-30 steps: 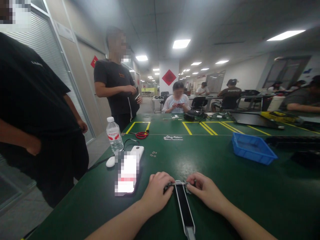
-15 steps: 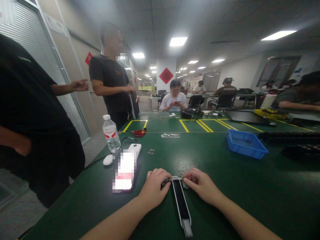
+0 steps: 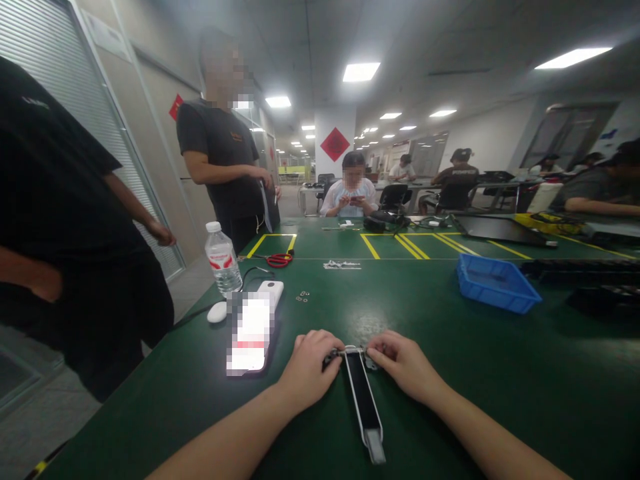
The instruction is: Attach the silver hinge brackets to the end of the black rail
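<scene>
A long black strip with pale edges point(image 3: 363, 400) lies on the green table point(image 3: 450, 373), running from between my hands toward me. Across its far end sits a small metal pin point(image 3: 353, 349). My left hand point(image 3: 310, 367) is closed on the left end of that pin. My right hand point(image 3: 400, 363) pinches the right end, fingers curled. What lies under the fingers is hidden.
A lit phone point(image 3: 249, 333), a white power bank point(image 3: 270, 292), a white mouse point(image 3: 217, 311) and a water bottle point(image 3: 221, 259) stand to the left. Small washers point(image 3: 301, 296), red scissors point(image 3: 279, 260) and a blue tray point(image 3: 495, 283) lie farther off. Two people stand at the left edge; others sit beyond.
My hands stay on the pin at the strip's end. The view has shifted slightly. The standing person at the left raised an arm, then lowered it.
</scene>
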Demonstrator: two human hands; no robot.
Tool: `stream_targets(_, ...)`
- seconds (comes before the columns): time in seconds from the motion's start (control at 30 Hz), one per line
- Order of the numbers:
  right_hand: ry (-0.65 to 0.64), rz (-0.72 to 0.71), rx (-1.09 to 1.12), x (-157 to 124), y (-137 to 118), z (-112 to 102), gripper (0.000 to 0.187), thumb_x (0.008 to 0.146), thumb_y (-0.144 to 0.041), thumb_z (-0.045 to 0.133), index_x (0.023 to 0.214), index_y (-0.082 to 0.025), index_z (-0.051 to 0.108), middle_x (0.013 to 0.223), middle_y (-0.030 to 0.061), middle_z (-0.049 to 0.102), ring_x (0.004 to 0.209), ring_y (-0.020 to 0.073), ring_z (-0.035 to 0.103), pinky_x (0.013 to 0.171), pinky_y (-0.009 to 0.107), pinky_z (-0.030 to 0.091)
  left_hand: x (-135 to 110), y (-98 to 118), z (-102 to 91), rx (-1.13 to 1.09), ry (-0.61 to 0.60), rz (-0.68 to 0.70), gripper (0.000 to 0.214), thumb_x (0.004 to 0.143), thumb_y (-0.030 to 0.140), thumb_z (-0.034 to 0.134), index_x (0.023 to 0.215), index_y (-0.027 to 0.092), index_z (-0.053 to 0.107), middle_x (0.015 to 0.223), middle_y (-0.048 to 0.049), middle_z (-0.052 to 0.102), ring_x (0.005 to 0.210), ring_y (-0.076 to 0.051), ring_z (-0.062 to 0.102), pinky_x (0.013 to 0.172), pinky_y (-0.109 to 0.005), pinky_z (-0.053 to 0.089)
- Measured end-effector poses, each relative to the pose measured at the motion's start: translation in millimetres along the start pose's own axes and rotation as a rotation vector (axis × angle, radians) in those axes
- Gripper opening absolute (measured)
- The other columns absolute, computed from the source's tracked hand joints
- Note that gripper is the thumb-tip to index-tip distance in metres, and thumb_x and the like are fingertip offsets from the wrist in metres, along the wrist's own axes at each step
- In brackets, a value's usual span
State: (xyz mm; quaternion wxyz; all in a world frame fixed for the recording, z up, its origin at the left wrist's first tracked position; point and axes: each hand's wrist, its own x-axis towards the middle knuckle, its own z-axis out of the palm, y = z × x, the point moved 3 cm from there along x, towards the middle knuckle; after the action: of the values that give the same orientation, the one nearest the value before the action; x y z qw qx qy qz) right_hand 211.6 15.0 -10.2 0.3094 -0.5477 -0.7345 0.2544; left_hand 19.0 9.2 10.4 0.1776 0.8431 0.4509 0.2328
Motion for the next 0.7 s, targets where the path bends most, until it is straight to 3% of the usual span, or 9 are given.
stream_targets(0.5, 0.052, 0.065, 0.229, 1, 21, 3, 0.022, 0.085, -0.036, 0.050, 0.081, -0.017, 0.061, 0.072, 0.0020, 0.062, 0.065, 0.0163, 0.057, 0.061, 0.027, 0.044, 1, 1, -0.1, -0.001, -0.010, 0.010, 0.017, 0.084, 0.014, 0.055, 0.098, 0.023, 0.062, 0.102, -0.0012, 0.064, 0.100, -0.021, 0.054, 0.086, -0.037, 0.037)
stream_targets(0.7, 0.026, 0.034, 0.164, 1, 16, 4, 0.018, 0.085, -0.032, 0.053, 0.081, -0.018, 0.063, 0.067, -0.0003, 0.060, 0.059, 0.0136, 0.054, 0.055, 0.024, 0.041, 1, 1, 0.4, 0.008, -0.005, 0.005, 0.017, 0.084, 0.014, 0.055, 0.097, 0.023, 0.062, 0.101, -0.0011, 0.064, 0.099, -0.021, 0.054, 0.086, -0.037, 0.037)
